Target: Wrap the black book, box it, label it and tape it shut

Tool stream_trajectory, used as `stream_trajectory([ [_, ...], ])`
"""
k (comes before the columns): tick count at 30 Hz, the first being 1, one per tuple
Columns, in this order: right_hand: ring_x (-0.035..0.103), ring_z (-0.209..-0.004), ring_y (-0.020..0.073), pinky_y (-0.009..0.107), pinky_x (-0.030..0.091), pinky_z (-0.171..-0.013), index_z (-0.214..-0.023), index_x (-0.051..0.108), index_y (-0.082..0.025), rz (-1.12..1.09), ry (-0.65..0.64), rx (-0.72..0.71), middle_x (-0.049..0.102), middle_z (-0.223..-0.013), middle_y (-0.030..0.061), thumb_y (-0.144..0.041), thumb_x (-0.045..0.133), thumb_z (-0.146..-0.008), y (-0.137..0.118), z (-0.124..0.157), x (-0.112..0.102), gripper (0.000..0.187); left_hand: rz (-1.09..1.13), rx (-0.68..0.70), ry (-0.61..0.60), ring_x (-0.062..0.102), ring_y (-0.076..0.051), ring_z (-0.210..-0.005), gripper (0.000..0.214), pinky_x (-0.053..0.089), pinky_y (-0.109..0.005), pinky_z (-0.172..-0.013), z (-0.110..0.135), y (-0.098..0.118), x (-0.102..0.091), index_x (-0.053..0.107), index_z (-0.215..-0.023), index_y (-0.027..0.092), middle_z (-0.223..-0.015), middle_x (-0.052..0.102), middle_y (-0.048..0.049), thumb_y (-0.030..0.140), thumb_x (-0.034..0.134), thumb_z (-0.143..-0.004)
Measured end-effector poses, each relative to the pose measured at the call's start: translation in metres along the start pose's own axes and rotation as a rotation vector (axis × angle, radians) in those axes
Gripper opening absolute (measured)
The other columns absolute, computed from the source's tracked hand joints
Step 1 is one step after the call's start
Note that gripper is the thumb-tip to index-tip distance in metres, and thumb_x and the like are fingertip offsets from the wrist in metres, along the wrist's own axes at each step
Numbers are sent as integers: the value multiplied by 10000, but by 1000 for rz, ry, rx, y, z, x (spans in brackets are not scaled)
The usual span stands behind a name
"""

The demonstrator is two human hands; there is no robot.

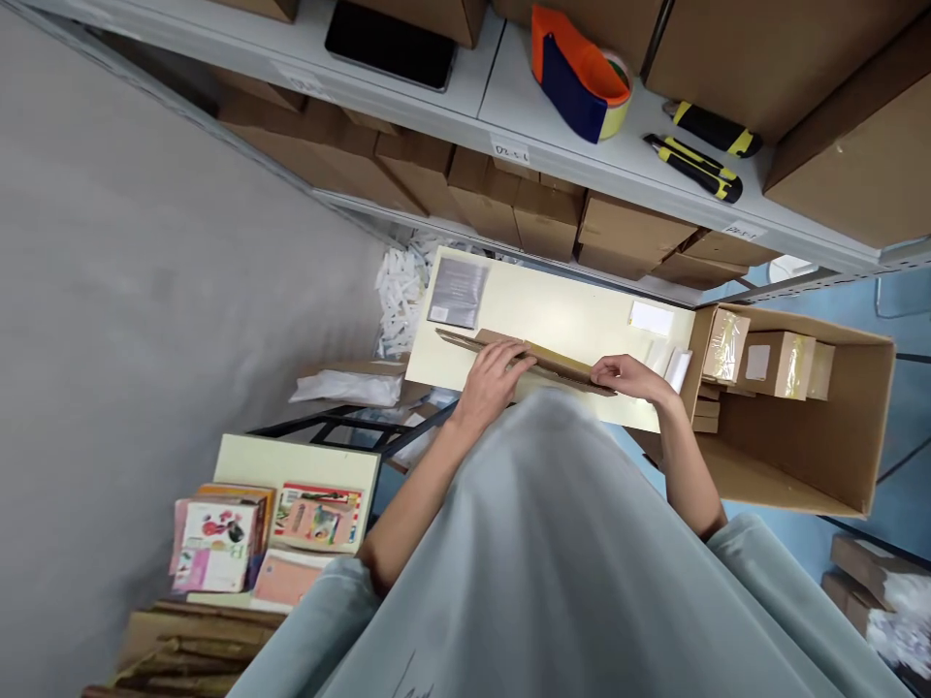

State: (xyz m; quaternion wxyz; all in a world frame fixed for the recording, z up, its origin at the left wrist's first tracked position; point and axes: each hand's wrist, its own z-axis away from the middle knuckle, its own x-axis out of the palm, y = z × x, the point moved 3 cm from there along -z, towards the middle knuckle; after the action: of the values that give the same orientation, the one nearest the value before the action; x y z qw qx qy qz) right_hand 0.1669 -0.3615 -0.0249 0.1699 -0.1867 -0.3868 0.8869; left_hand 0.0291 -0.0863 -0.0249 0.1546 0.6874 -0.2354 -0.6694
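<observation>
A flat brown cardboard piece (553,363) lies across a pale yellow table (553,305). My left hand (493,380) rests on its left part, fingers bent down onto the cardboard. My right hand (626,377) grips its right end, fingers curled over the edge. A grey packet (457,293) lies at the table's far left corner, and small white labels (651,318) lie at the far right. My grey shirt fills the lower middle of the view and hides the table's near edge.
An open cardboard box (844,407) with small wrapped boxes stands right of the table. The shelf (509,107) above carries a tape dispenser (578,73), two utility knives (694,167) and a dark tablet (391,44). Colourful books (218,543) are stacked at lower left.
</observation>
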Motion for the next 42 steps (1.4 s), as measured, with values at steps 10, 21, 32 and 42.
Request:
stream_trajectory([
  [10,744,-826,309,357,437,-730,-1045,765,-248,476,572,-37,823,-932,109,-375,471,-1117,-24,20,13,327,-15,21,10,767,-220,-1151,384,436,-593,-1324,28,8,-17,847,-1079,314,-1112,862,-24,53,566,-1050],
  [21,618,-622,260,354,452,-679,-1084,719,-233,207,930,49,697,-706,45,-653,380,-1116,-19,56,27,541,59,119,-35,750,-243,-1285,449,401,-654,-1344,14,7,-34,857,-1113,352,-1172,866,-22,39,554,-1005],
  [32,659,-725,256,337,472,-727,-1097,718,-264,214,783,28,775,-885,52,-642,441,-1113,-14,57,45,469,208,214,-181,781,-249,-1089,429,541,-513,-1243,11,14,-33,854,-1207,310,-1140,859,-23,125,625,-895],
  [42,749,-957,313,387,541,-867,-1118,774,-263,291,794,-44,823,-1062,96,-469,511,-1110,-27,45,31,335,-154,-157,-100,741,-329,-867,260,508,-401,-767,-74,-38,-50,767,-932,212,-954,799,-157,303,554,-1049],
])
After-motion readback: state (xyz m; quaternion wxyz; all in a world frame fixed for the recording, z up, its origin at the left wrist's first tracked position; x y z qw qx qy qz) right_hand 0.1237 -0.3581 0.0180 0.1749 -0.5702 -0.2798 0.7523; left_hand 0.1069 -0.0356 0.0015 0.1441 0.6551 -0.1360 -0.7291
